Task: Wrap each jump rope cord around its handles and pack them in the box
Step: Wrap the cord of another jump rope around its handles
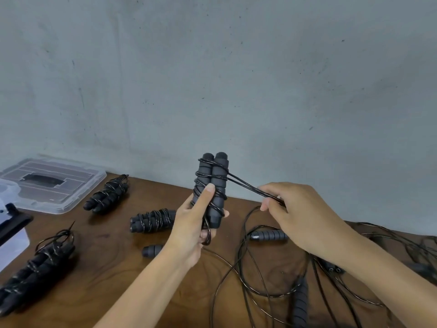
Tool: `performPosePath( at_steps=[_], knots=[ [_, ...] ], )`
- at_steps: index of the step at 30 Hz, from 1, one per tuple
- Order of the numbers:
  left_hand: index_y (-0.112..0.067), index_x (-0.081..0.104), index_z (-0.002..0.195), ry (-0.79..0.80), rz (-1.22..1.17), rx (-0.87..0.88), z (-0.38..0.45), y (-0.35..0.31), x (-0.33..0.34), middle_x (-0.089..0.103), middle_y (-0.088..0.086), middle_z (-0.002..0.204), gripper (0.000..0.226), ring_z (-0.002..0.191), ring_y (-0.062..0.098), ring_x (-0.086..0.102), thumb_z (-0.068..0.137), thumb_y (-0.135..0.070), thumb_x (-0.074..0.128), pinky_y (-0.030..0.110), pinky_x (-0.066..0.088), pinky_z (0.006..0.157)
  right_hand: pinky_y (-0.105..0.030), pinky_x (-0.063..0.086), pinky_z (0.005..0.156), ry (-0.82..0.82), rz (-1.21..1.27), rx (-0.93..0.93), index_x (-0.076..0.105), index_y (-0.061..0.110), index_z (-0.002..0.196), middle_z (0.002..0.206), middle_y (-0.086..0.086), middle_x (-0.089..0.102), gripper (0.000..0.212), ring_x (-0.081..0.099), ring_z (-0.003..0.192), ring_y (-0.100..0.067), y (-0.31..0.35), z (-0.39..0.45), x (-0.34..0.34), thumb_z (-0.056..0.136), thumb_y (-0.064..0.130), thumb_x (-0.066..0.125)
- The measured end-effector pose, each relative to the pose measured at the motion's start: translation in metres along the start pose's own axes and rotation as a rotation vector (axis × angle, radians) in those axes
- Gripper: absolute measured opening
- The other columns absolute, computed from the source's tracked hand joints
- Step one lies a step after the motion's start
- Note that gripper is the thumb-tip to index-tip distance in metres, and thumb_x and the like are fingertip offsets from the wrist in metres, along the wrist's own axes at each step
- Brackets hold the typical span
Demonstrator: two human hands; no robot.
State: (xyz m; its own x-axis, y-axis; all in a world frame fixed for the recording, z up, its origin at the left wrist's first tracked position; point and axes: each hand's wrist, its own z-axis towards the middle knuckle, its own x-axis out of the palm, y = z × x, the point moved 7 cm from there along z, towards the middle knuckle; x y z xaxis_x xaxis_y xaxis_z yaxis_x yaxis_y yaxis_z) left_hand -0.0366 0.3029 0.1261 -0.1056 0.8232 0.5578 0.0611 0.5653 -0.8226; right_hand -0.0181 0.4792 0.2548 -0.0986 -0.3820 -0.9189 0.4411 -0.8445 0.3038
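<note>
Scuffed grey wall [236,79] behind dark wood table [113,245] w/ even light.

Soft, even light is falling across the whole scene, leaving the grey wall [236,67] flat and pale and the bench [113,268] moderately bright, with only faint, diffuse shadows pooling under the wrapped rope bundles [151,220] — nothing hard-edged is showing. The wide-angle lens is bending the view, so the bench edge is curving and the corners are stretching and going soft. A mild glare is sitting on the clear plastic lid [52,183], while the hands [300,216] are staying fairly sharp — the overall picture is looking slightly smeared.
</note>
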Motion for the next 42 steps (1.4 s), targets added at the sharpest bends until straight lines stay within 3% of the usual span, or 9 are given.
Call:
performPosePath(
  at_steps=[6, 12, 18, 21, 24, 29, 32, 36, 42],
  knots=[
    [-0.007, 0.068, 0.117, -0.073, 0.092, 0.006, 0.003, -0.004, 0.004, 0.070, 0.023, 0.086, 0.045, 0.032, 0.008, 0.040, 0.092, -0.044, 0.074, 0.017, 0.028, 0.030, -0.036, 0.052, 0.083, 0.161, -0.360, -0.132, 0.058, 0.017, 0.121, 0.115, 0.002, 0.058, 0.031, 0.061, 0.099, -0.020, 0.032, -0.001, 0.006, 0.100, 0.004, 0.039],
    [-0.001, 0.071, 0.107, -0.043, 0.341, 0.118, 0.007, -0.013, 0.018, 0.069, 0.022, 0.084, 0.034, 0.038, 0.008, 0.053, 0.094, -0.032, 0.078, 0.015, 0.037, 0.039, -0.026, 0.024, 0.052, 0.323, -0.700, -0.333, 0.034, 0.021, 0.094, 0.077, 0.007, 0.025, 0.032, 0.036, 0.074, -0.015, 0.067, 0.006, 0.000, 0.088, -0.008, 0.047],
    [-0.025, 0.073, 0.095, 0.109, 0.786, 0.156, 0.011, -0.025, 0.032, 0.063, -0.016, 0.059, 0.030, 0.041, 0.000, 0.050, 0.084, -0.051, 0.082, 0.014, 0.037, 0.045, -0.036, 0.049, 0.076, 0.320, -0.794, -0.507, 0.056, 0.016, 0.113, 0.095, 0.004, 0.055, 0.026, 0.055, 0.096, -0.021, 0.076, 0.032, -0.012, 0.095, 0.002, 0.044],
    [-0.028, 0.071, 0.102, 0.219, 0.888, 0.165, 0.006, -0.032, 0.042, 0.050, -0.020, 0.044, 0.030, 0.039, 0.000, 0.046, 0.084, -0.048, 0.084, 0.012, 0.033, 0.043, -0.030, 0.041, 0.074, 0.377, -0.867, -0.540, 0.058, 0.020, 0.116, 0.102, 0.012, 0.055, 0.023, 0.057, 0.104, -0.017, 0.083, 0.041, -0.018, 0.097, 0.009, 0.051],
    [-0.027, 0.073, 0.109, 0.314, 1.044, 0.217, -0.001, -0.036, 0.051, 0.052, -0.020, 0.049, 0.044, 0.053, 0.001, 0.050, 0.078, -0.055, 0.086, 0.013, 0.037, 0.053, -0.026, 0.036, 0.060, 0.440, -0.818, -0.481, 0.061, 0.026, 0.093, 0.083, 0.014, 0.055, 0.012, 0.055, 0.075, -0.013, 0.082, 0.053, -0.018, 0.096, 0.015, 0.055],
    [-0.053, 0.065, 0.095, 0.497, 1.245, 0.219, -0.004, -0.035, 0.050, 0.077, -0.006, 0.094, 0.045, 0.091, 0.016, 0.070, 0.061, -0.073, 0.087, 0.039, 0.058, 0.091, -0.034, 0.051, 0.068, 0.498, -0.647, -0.560, 0.073, 0.026, 0.092, 0.078, 0.016, 0.065, 0.008, 0.065, 0.079, -0.015, 0.078, 0.060, -0.004, 0.093, 0.032, 0.068],
    [-0.053, 0.061, 0.092, 0.565, 1.318, 0.273, -0.012, -0.039, 0.050, 0.075, -0.004, 0.095, 0.047, 0.093, 0.019, 0.069, 0.059, -0.074, 0.087, 0.048, 0.057, 0.089, -0.019, 0.040, 0.051, 0.554, -0.271, -0.425, 0.077, 0.024, 0.087, 0.068, 0.007, 0.068, 0.009, 0.057, 0.051, -0.007, 0.075, 0.062, -0.005, 0.084, 0.032, 0.081],
    [-0.046, 0.048, 0.119, 0.509, 1.373, 0.319, -0.020, -0.046, 0.048, 0.074, 0.004, 0.103, 0.085, 0.090, 0.021, 0.068, 0.051, -0.085, 0.083, 0.050, 0.057, 0.084, -0.013, 0.042, 0.061, 0.550, 0.038, -0.325, 0.078, 0.013, 0.086, 0.066, 0.013, 0.071, 0.021, 0.061, 0.061, 0.001, 0.066, 0.068, -0.008, 0.074, 0.025, 0.090],
    [-0.062, 0.020, 0.143, 0.447, 1.092, 0.349, -0.028, -0.055, 0.049, 0.078, 0.007, 0.107, 0.121, 0.097, 0.023, 0.073, 0.047, -0.070, 0.094, 0.050, 0.056, 0.098, -0.031, 0.046, 0.068, 0.507, 0.293, -0.262, 0.080, 0.010, 0.083, 0.077, -0.016, 0.073, 0.037, 0.061, 0.066, -0.021, 0.050, 0.070, 0.001, 0.071, 0.045, 0.082]
  ],
)
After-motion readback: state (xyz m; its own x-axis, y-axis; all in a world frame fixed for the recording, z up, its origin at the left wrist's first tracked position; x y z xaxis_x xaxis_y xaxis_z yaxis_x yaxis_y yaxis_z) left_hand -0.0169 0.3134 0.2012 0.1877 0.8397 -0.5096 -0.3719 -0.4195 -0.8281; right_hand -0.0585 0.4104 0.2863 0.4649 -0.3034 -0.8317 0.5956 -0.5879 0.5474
